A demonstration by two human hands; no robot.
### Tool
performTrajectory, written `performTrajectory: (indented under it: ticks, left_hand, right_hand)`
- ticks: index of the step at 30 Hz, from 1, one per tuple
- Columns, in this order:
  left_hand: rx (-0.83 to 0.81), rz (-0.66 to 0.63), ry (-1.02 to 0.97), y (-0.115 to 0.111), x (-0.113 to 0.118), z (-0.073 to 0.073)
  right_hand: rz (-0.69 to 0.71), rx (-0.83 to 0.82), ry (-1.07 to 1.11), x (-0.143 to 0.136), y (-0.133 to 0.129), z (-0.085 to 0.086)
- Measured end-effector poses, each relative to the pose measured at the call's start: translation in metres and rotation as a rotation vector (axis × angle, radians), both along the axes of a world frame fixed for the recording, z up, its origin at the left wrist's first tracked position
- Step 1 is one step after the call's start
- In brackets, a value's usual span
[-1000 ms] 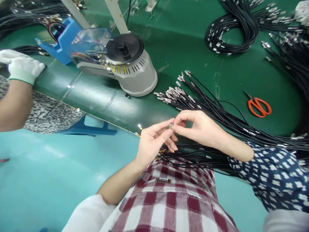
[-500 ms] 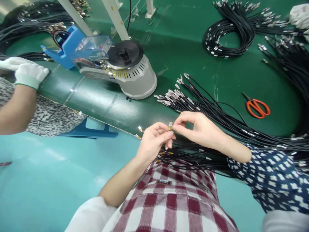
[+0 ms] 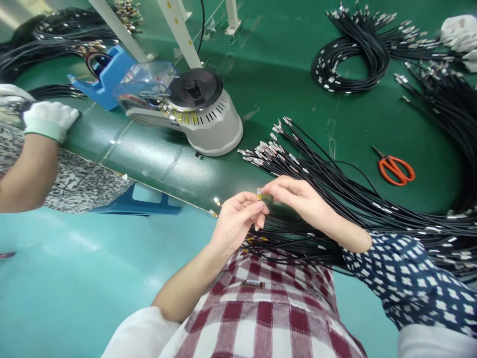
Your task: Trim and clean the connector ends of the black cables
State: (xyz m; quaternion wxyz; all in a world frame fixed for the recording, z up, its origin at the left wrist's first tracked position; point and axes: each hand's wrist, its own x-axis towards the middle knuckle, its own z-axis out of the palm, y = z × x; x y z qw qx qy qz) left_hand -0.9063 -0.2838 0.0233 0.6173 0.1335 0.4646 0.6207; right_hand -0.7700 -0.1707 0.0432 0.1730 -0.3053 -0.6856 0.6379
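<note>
Between my hands stands a small silver cable connector (image 3: 260, 191) with yellow tape at its base. My left hand (image 3: 238, 219) pinches it from below with thumb and fingers. My right hand (image 3: 301, 196) is closed at the connector's right side, its thumb and index finger together; whether they grip the connector or a bit of tape is too small to tell. Behind my right hand lies a bundle of black cables (image 3: 316, 174) with silver ends. More black cables (image 3: 294, 243) with yellow-taped ends lie against the checkered apron, below my hands.
A grey round tape dispenser (image 3: 216, 129) and a blue tape holder (image 3: 108, 79) stand at left. Orange-handled scissors (image 3: 397, 170) lie right. Coiled cables (image 3: 350, 64) are at the back. A co-worker's white-gloved hand (image 3: 50, 119) rests at the far-left table edge.
My right hand has shifted slightly left, its fingers drawn closer together beside the connector. My left hand has barely moved. The view has shifted a little.
</note>
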Motion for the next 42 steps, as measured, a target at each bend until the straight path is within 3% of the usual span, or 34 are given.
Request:
performTrajectory:
  ticks: [3,7,16,22,30,37,42]
  left_hand:
    - [0.012,0.001,-0.008,-0.001,0.0,0.0]
    - [0.032,-0.013,-0.051,-0.002,0.001,-0.001]
    - [0.058,-0.05,-0.04,-0.005,0.004,-0.008]
    - [0.057,-0.034,0.01,-0.003,0.009,-0.004]
    - [0.052,0.037,0.197,-0.005,0.01,-0.009]
    - [0.119,-0.054,0.212,-0.009,0.009,-0.005]
    - [0.162,-0.151,0.115,-0.008,0.011,-0.002]
  right_hand:
    - [-0.04,0.062,0.049,-0.002,-0.006,-0.001]
    - [-0.1,-0.008,0.123,-0.003,-0.008,-0.007]
    - [-0.026,-0.047,0.162,-0.004,-0.006,-0.014]
    - [-0.063,0.1,0.233,-0.006,-0.008,-0.019]
    - [-0.073,0.282,0.149,-0.001,-0.017,-0.008]
    - [0.102,-0.028,0.158,0.0,0.003,-0.01]
    - [0.273,-0.127,0.216,0.001,0.018,-0.009]
